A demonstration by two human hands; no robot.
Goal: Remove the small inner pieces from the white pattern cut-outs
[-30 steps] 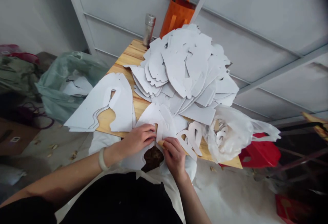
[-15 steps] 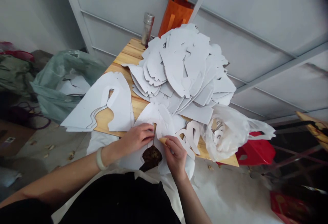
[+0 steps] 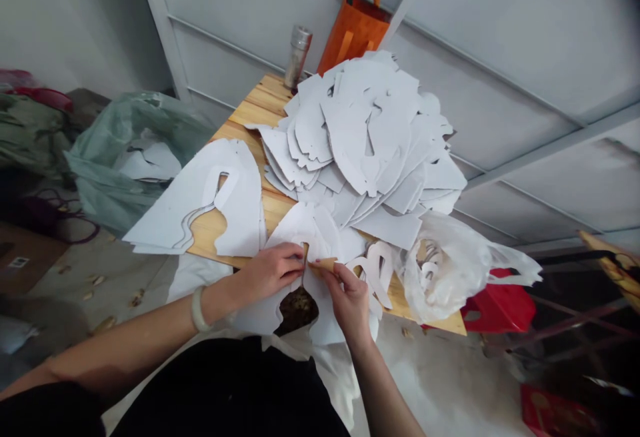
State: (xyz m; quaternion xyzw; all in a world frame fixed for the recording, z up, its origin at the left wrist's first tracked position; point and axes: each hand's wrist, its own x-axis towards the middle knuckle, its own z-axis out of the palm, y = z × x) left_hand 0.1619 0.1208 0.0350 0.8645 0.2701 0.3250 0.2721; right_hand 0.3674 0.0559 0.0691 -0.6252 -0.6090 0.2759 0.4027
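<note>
A white cardboard piece (image 3: 295,230) with a keyhole-shaped cutout lies before me, over the table's near edge and my lap. My left hand (image 3: 275,267) is closed on it at the left side of the narrow slot, fingers bent together. On the slot's other side my right hand (image 3: 349,293) pinches a small tan strip (image 3: 326,264) between thumb and fingers, close over the cardboard. What the strip is made of I cannot tell. Just right of that hand lie several white looped cut-outs (image 3: 383,267). A stack of similar cardboard pieces (image 3: 240,190) rests to the left.
A big heap of white cardboard pieces (image 3: 350,123) covers the back of the wooden table (image 3: 260,100). Behind it stand a clear bottle (image 3: 298,57) and an orange bag (image 3: 353,27). A white plastic bag (image 3: 450,263) sits right; a green plastic bag (image 3: 100,177) stands left.
My right hand has turned, and the tan strip now points left toward the slot, nearer my left fingers. The left hand stays at the slot. The view has shifted slightly.
</note>
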